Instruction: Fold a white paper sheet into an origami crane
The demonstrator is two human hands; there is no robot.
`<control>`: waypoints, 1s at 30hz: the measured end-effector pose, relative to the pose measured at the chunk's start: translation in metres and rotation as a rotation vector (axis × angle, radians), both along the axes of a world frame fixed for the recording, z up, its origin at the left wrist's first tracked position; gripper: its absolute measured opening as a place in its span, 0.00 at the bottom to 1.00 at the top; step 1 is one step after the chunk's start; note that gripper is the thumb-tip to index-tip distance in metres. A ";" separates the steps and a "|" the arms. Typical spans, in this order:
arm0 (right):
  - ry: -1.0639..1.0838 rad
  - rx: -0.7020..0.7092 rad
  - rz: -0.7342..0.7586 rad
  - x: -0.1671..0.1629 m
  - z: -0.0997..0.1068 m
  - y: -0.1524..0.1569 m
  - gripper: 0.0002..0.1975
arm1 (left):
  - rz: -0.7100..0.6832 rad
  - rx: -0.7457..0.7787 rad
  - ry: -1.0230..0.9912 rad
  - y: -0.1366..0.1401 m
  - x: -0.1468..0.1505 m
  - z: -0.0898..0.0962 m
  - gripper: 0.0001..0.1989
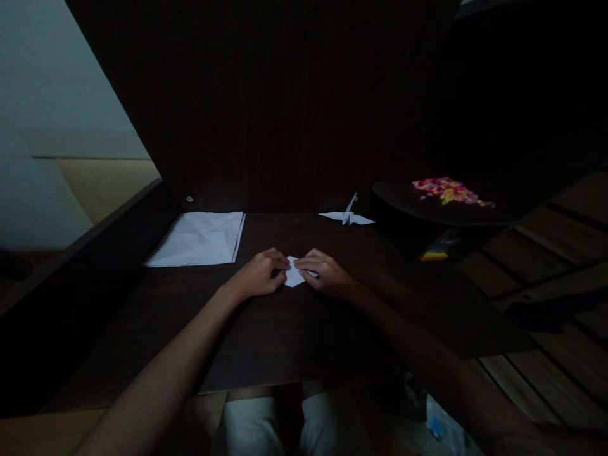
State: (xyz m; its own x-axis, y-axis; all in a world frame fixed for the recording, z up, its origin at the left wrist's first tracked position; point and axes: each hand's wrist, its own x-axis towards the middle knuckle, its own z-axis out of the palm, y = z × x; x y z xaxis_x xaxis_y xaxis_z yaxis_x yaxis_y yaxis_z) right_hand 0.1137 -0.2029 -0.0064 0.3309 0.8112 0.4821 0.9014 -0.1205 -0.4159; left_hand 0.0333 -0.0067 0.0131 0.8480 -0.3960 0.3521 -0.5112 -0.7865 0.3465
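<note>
A small folded piece of white paper (294, 276) lies on the dark desk between my two hands. My left hand (264, 272) grips its left edge, with the fingers curled and the thumb close to the fingertips. On its right side, my right hand (324, 271) pinches the paper, fingertips on top and thumb below them. Parts of the paper are hidden under the fingers. Behind my right hand stands a white origami crane (349, 217) with its wings spread. To the left is a stack of creased white paper sheets (202, 235).
The dark wooden desk (266, 342) has a tall back panel (285, 114) and a raised left side (95, 253). At the right, a curved shelf (403, 199) bears a heap of small pink, red and yellow pieces (449, 190). Yellow and blue items (434, 255) sit beneath it.
</note>
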 end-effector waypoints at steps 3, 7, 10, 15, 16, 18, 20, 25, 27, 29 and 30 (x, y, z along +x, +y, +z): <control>0.027 -0.020 0.001 -0.002 0.002 -0.002 0.13 | -0.025 0.022 0.006 0.001 -0.001 0.003 0.10; 0.048 -0.080 0.022 -0.003 0.005 -0.005 0.17 | -0.073 0.054 0.000 0.003 -0.001 0.004 0.10; 0.037 -0.106 0.047 -0.003 0.008 -0.006 0.23 | -0.081 0.068 0.007 0.003 -0.003 0.006 0.11; -0.011 -0.120 0.068 -0.002 0.010 -0.007 0.20 | -0.092 0.074 0.038 0.001 -0.006 0.010 0.14; -0.015 -0.120 0.067 -0.002 0.009 -0.007 0.18 | -0.094 0.074 0.041 0.001 -0.007 0.011 0.14; -0.024 -0.113 0.067 -0.001 0.008 -0.007 0.16 | -0.094 0.077 0.043 0.000 -0.007 0.012 0.14; -0.033 -0.111 0.065 0.000 0.006 -0.006 0.16 | -0.090 0.085 0.044 -0.001 -0.007 0.013 0.12; -0.019 -0.111 0.059 0.000 0.007 -0.007 0.14 | -0.081 0.087 0.057 -0.002 -0.007 0.014 0.11; -0.009 -0.115 0.064 0.000 0.008 -0.007 0.13 | -0.084 0.077 0.061 -0.002 -0.007 0.013 0.11; 0.000 -0.124 0.065 -0.001 0.009 -0.007 0.12 | -0.085 0.064 0.059 -0.001 -0.007 0.013 0.11; 0.002 -0.126 0.063 -0.001 0.010 -0.007 0.11 | -0.083 0.062 0.058 -0.001 -0.006 0.012 0.11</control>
